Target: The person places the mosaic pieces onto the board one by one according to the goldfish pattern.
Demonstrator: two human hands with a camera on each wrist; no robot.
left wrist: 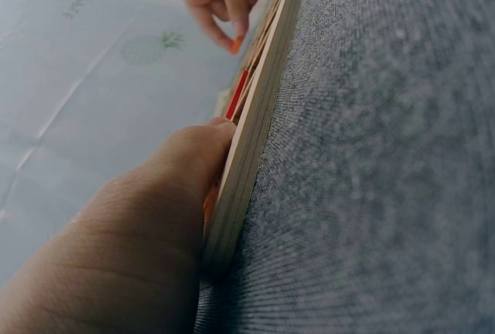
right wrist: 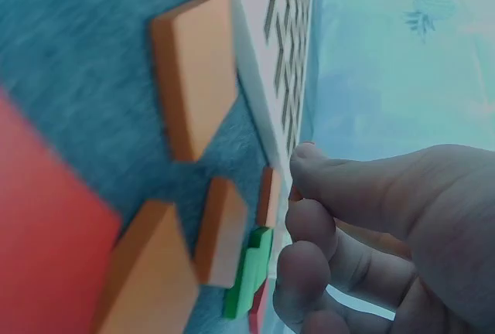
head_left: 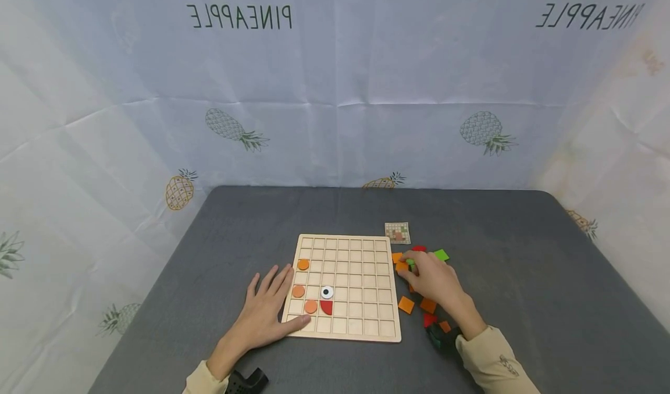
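Note:
A wooden grid board point(head_left: 361, 289) lies on the dark table. My left hand point(head_left: 267, 318) rests along its left edge, fingers spread and thumb over the near corner. Near that hand sit several orange discs point(head_left: 298, 291), a red quarter-round piece point(head_left: 327, 307) and a white eye piece point(head_left: 327, 292), all in the grid's cells. Right of the board, my right hand point(head_left: 434, 274) pinches a small orange tile point(left wrist: 237, 43) between thumb and fingertips. Only a sliver of that tile shows in the right wrist view. Loose orange tiles point(right wrist: 209, 75) and green pieces point(right wrist: 249, 272) lie below this hand.
A small pattern card point(head_left: 398, 233) lies beyond the board's far right corner. Red pieces point(head_left: 430, 319) and a green tile point(head_left: 442, 255) are scattered about the right hand. Behind the table hangs a pineapple-print cloth point(head_left: 335, 144).

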